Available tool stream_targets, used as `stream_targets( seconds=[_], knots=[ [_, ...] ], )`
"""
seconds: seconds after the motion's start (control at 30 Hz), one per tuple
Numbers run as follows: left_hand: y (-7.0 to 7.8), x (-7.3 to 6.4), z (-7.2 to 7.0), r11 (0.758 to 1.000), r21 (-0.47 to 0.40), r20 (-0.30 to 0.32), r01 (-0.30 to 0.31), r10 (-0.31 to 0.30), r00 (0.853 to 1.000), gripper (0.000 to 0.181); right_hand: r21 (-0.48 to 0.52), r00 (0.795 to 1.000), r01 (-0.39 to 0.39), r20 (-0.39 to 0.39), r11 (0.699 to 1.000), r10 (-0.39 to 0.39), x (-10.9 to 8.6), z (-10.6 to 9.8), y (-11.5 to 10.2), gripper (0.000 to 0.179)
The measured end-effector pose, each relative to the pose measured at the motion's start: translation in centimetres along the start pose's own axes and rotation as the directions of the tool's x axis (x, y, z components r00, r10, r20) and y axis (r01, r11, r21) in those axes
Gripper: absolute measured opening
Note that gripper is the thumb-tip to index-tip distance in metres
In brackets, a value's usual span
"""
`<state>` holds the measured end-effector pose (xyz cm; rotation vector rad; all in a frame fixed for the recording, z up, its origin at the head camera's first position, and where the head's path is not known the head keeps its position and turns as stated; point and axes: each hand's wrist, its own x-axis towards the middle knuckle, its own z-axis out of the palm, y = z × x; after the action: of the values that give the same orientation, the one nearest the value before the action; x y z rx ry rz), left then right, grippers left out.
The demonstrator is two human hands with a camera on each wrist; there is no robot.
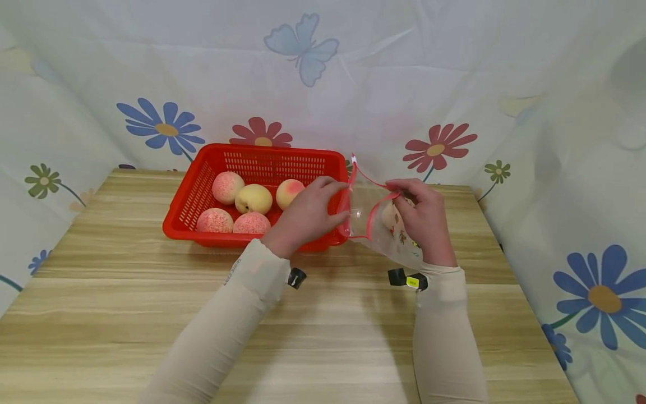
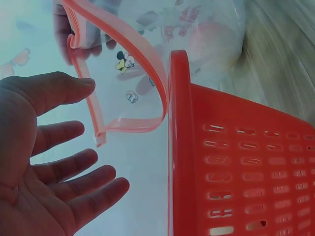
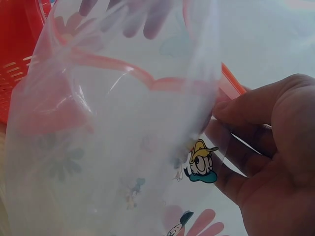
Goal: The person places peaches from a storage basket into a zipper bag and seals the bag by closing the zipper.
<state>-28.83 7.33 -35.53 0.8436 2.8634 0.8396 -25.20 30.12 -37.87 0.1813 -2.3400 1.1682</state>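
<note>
A clear zip bag (image 1: 359, 216) with a red zip edge and small cartoon prints hangs beside the basket, its mouth spread wide. My right hand (image 1: 423, 216) pinches the bag's edge between thumb and fingers, as the right wrist view (image 3: 266, 142) also shows. A pale pink peach (image 2: 214, 46) shows through the plastic. At the basket's right rim, my left hand (image 1: 312, 213) has its fingers extended towards the bag's mouth; its palm (image 2: 29, 201) holds nothing. Several peaches, among them a yellow one (image 1: 254, 199) and a speckled pink one (image 1: 228, 187), lie in the red basket (image 1: 189, 235).
The basket stands towards the back of a wood-grain table (image 1: 323, 336). Behind and at both sides hangs a white cloth (image 1: 363, 106) printed with flowers and a butterfly. Small black wrist devices (image 1: 296, 278) sit at the sleeve cuffs.
</note>
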Motion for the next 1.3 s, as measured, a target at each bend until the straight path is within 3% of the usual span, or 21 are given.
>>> stream_targets(
  seconds=[0.23,0.47,1.07,1.3],
  knots=[
    [-0.4,-0.2,-0.2,1.0,0.019,-0.001,0.001,-0.001,1.0,0.061,-0.006,1.0,0.014,-0.001,1.0,-0.014,0.0,0.0,0.0,0.024],
    [-1.1,-0.3,-0.3,0.999,0.02,-0.001,0.04,-0.04,0.999,0.066,-0.001,1.0,0.015,0.0,1.0,-0.015,0.1,0.1,0.0,0.024],
    [-3.6,-1.0,-0.6,0.997,0.021,-0.014,0.074,-0.073,0.997,0.064,-0.022,1.0,0.031,0.002,0.999,-0.031,0.1,0.1,0.1,0.025],
    [-4.7,-1.4,-0.6,0.992,0.014,-0.008,0.123,-0.123,0.992,0.066,-0.019,1.0,0.031,0.005,0.999,-0.031,0.1,0.2,0.0,0.025]
  ],
)
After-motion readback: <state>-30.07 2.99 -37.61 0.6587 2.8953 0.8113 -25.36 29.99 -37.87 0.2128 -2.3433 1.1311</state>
